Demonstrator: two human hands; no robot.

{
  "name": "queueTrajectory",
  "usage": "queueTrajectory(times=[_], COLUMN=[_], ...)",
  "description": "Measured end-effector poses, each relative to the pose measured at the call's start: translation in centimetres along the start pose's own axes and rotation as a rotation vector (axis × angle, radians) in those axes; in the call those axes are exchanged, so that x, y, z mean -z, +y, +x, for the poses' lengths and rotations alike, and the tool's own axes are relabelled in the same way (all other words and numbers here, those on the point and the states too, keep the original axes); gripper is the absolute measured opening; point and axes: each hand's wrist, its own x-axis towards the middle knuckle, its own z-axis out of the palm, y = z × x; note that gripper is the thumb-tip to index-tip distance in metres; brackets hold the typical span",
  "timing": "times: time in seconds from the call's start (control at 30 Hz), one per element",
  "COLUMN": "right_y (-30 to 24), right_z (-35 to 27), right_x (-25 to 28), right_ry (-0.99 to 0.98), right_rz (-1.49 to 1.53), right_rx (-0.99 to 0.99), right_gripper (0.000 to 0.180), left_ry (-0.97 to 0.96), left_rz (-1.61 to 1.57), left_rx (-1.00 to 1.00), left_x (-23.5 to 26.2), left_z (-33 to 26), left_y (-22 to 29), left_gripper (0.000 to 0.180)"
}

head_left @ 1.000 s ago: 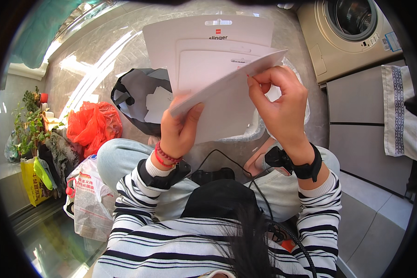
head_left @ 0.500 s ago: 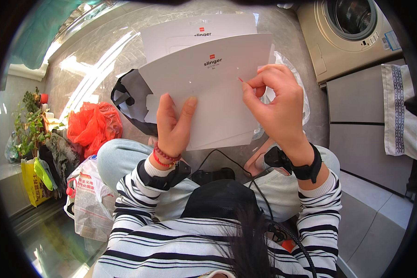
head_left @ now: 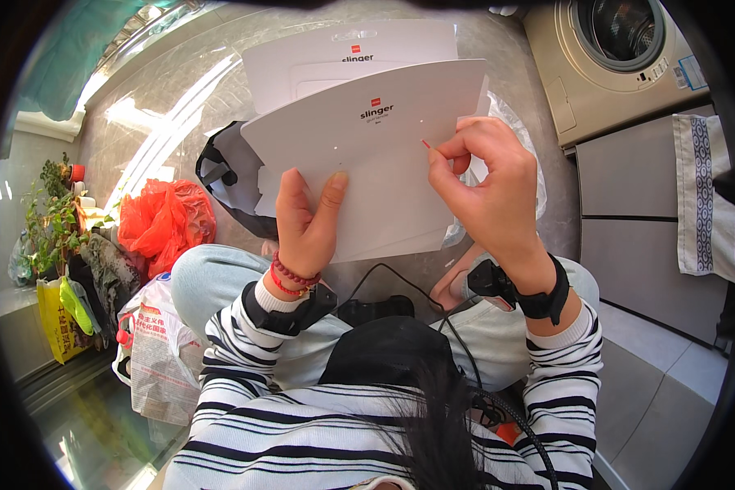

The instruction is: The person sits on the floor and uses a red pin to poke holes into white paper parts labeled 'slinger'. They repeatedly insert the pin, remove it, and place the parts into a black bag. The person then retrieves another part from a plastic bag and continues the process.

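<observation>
My left hand (head_left: 310, 224) grips the lower left part of a white cardboard sheet (head_left: 384, 184), thumb on its front and most fingers hidden behind. The sheet is printed near its top and has small holes through it. At its right side my right hand (head_left: 494, 180) is closed in a pinch. From the fingertips sticks a short, thin red piece (head_left: 425, 144), its tip in front of the sheet; whether it is string or something stiffer I cannot tell. Beyond lies a second white card (head_left: 273, 77) with a hanging slot, partly covered by the first.
A dark open bag (head_left: 229, 175) stands behind my left hand, and clear plastic (head_left: 531, 175) lies behind my right. Red plastic bags (head_left: 167, 216), a white carrier bag (head_left: 163, 351) and potted plants (head_left: 53, 212) are at left. A washing machine (head_left: 563, 73) stands far right. A black cable (head_left: 408, 282) crosses my lap.
The white sheet has shifted and tilted very slightly. A little more of the red piece shows at my right fingertips. Both hands stay nearly where they were.
</observation>
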Motion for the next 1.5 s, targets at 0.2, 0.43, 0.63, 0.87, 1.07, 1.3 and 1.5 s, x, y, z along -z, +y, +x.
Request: queueTrajectory(times=[0.2, 0.43, 0.63, 0.87, 1.07, 1.3, 1.5], right_y=[-0.1, 0.0, -0.1, -0.1, -0.1, -0.6, -0.6], right_z=[0.0, 0.1, 0.0, 0.0, 0.3, -0.8, -1.0], right_x=[0.1, 0.2, 0.3, 0.3, 0.4, -1.6, -1.6], right_ry=[-0.002, -0.020, -0.032, -0.069, 0.041, 0.116, 0.123], right_rz=[0.028, 0.039, 0.092, 0.093, -0.036, -0.173, -0.044], right_rx=[-0.004, -0.016, -0.045, 0.003, 0.092, 0.399, 0.362], right_gripper=[0.011, 0.010, 0.010, 0.009, 0.009, 0.012, 0.012], left_ry=[0.007, 0.010, 0.011, 0.016, 0.043, 0.082, 0.054], left_rz=[-0.001, 0.021, 0.009, 0.020, 0.022, -0.059, -0.072], left_rx=[0.000, -0.006, -0.013, -0.014, -0.015, 0.035, 0.041], left_x=[0.0, -0.2, -0.2, -0.2, -0.1, -0.1, 0.5], left_z=[0.0, 0.0, 0.1, -0.1, 0.3, 0.4, 0.4], left_y=[0.0, 0.3, 0.4, 0.4, 0.4, 0.8, 0.8], left_gripper=[0.018, 0.017, 0.017, 0.017, 0.019, 0.026, 0.036])
